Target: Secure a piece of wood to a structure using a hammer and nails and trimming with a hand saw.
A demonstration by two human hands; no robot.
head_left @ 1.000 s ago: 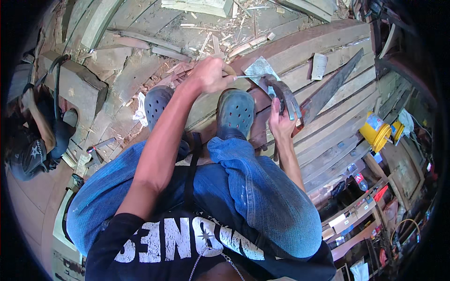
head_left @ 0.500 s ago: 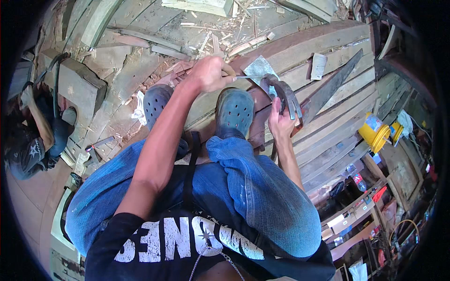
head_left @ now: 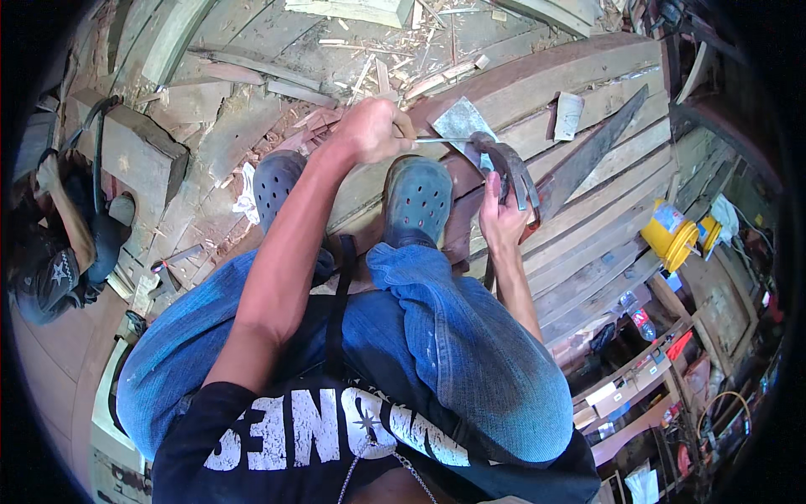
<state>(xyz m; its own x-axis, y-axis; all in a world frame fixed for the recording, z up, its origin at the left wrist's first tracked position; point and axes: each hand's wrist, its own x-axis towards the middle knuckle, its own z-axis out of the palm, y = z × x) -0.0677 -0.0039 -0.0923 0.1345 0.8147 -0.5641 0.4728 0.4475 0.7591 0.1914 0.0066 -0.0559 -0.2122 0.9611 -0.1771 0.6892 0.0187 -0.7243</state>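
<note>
Wooden planks (head_left: 600, 223), thin rod (head_left: 447, 139) in clenched left fingers (head_left: 404, 130), hammer (head_left: 504, 161) in curled right fingers (head_left: 493, 193)

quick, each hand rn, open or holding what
Left hand: closed, holding a thin metal rod-like tool.
Right hand: holding a dark claw hammer, thumb extended.

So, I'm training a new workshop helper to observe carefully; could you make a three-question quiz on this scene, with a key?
1. True or false: the left hand grips a thin-shafted tool.
2. The right hand holds: a) a handsaw, b) a claw hammer, c) a bottle.
3. What colour is the larger bucket at the right?

Key: 1. True; 2. b; 3. Yellow.
</note>
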